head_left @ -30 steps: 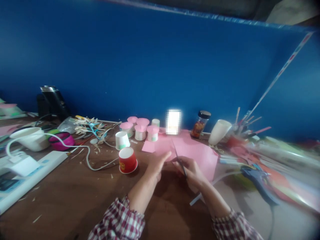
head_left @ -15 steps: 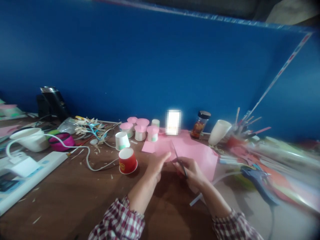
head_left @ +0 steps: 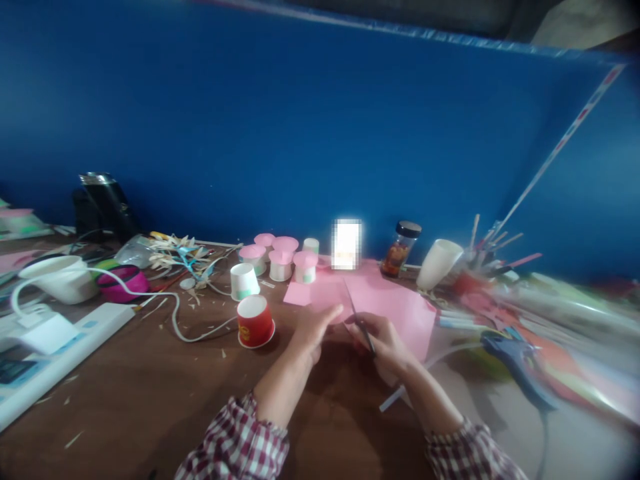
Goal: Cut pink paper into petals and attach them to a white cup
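From my end, the right hand [head_left: 384,341] is curled tight around the handles of the scissors [head_left: 358,317], whose thin blades point up and away over the paper [head_left: 403,308]. The left hand [head_left: 313,330] sits just beside it, fingers stretched together toward the near edge of the pink sheet. It looks like a pinch, but the blur there is such that I cannot tell whether it really grips the sheet or only touches it.

The paper lies flat on the bench [head_left: 150,387], right in front of both hands, its far edge near the jar [head_left: 400,249]. A red cup [head_left: 255,321] stands upside down just left of the left hand, and a glue gun [head_left: 517,360] lies off to the right.

I judge the paper very light and limp. It would sag if held by one corner, crease under a hard squeeze and slide easily on the wood. The sound place to hold it is at the edge, close beside the blades, with flat fingertips. The scissors are stiff and want a firm hold through the handles.
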`<state>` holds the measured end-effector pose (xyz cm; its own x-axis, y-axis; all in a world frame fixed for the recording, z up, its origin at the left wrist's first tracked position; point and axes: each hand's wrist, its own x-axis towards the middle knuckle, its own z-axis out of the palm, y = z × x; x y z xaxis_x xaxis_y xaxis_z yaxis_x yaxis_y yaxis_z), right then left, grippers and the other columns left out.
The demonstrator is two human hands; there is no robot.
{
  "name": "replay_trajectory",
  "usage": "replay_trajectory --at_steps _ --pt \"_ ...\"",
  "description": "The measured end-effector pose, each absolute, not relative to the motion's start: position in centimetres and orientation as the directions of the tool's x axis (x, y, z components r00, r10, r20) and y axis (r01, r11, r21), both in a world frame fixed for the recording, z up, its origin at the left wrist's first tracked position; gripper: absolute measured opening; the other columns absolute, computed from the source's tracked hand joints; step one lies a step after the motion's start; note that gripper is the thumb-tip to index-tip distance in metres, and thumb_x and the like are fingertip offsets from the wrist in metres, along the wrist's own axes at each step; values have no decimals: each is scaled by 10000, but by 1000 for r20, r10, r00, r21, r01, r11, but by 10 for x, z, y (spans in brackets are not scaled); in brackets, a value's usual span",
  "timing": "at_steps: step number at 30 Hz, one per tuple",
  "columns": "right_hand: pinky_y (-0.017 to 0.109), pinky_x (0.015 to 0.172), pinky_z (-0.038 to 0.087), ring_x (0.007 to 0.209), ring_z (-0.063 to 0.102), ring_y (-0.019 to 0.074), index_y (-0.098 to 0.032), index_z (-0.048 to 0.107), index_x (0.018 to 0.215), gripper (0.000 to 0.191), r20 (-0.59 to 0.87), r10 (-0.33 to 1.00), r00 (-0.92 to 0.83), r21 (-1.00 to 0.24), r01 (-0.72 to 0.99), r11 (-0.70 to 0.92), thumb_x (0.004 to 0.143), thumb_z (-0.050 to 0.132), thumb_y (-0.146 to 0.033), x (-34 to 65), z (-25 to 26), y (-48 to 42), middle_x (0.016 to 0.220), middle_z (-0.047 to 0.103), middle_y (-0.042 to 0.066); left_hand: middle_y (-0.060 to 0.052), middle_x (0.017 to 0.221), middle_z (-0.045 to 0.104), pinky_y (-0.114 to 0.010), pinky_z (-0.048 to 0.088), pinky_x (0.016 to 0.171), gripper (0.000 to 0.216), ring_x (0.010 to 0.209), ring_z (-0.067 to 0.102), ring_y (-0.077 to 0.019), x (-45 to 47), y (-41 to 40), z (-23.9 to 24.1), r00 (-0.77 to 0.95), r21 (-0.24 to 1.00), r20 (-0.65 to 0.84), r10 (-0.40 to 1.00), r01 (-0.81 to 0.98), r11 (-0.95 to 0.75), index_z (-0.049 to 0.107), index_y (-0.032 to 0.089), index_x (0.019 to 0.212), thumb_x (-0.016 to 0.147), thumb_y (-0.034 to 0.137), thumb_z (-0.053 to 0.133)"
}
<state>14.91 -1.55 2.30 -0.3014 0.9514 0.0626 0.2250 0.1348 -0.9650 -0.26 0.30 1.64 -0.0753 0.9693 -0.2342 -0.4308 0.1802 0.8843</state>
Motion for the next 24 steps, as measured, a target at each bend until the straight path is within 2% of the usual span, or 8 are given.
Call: replay_trajectory --at_steps 14,24 --pt "233 488 401 521 523 133 -121 660 960 387 59 944 -324 -954 260 149 813 618 -477 155 17 -12 577 566 1 -3 637 624 -218 382 489 315 533 536 -100 -8 3 19 -18 842 -324 946 -462 279 663 127 746 529 300 813" --pt "230 489 396 516 515 130 -118 658 956 364 73 945 -320 -942 290 171 830 602 -455 155 16 -12 556 562 -4 15 582 581 -214 368 470 285 482 501 -86 -9 2 22 23 843 -308 951 -458 284 644 118 745 566 287 788"
